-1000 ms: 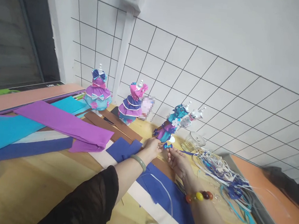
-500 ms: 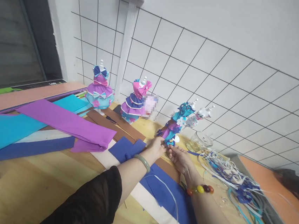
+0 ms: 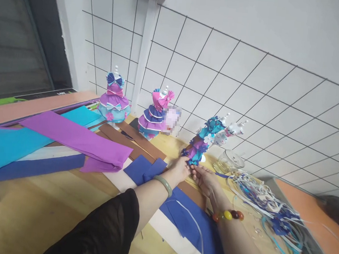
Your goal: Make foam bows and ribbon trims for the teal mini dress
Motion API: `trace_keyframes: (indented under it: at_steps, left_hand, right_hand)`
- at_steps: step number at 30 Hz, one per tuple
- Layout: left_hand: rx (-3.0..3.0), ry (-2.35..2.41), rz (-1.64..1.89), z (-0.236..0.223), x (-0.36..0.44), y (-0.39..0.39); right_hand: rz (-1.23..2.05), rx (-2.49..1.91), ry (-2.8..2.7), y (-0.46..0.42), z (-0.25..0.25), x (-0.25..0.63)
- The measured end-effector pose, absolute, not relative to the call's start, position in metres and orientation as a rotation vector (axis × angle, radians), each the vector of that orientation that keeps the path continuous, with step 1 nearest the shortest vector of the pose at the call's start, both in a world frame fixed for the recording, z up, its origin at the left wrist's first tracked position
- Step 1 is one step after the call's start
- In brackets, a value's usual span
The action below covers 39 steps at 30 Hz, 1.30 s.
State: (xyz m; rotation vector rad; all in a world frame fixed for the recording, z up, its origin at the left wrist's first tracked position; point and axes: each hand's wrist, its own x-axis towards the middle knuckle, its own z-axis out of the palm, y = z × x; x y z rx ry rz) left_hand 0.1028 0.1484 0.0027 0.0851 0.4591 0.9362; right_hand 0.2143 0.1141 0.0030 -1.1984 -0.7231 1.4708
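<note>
A miniature dress form wears a ruffled paper dress point(image 3: 201, 145) in teal, purple and blue, trimmed with small paper flowers. It leans with its neck toward the upper right. My left hand point(image 3: 181, 169), with a jade-like bangle at the wrist, is closed on the left side of the dress's hem. From the other side, my right hand point(image 3: 205, 179) pinches the bottom of the hem, thumb and finger close together. The fingertips of both hands nearly meet there, and they partly hide what lies between them. Another small white dress form point(image 3: 234, 128) stands just behind.
Two dressed forms, one with bows point(image 3: 115, 100) and one with tiers point(image 3: 154, 117), stand against the gridded wall. Purple paper point(image 3: 81, 140) and blue sheets point(image 3: 188, 208) cover the left and middle. A glass bowl point(image 3: 229, 161), shredded paper strips point(image 3: 259, 195) and an orange board point(image 3: 305, 216) lie right.
The view has shifted slightly. A small blue and yellow piece seen between the fingers at the hem no longer shows clearly. Both hands stay at the hem.
</note>
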Motion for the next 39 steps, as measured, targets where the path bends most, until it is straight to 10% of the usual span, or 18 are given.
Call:
trace_keyframes:
  at_steps: [39]
  left_hand:
    - [0.326, 0.485, 1.038, -0.009, 0.107, 0.151]
  right_hand:
    - [1.337, -1.31, -0.768, 0.114, 0.007, 0.204]
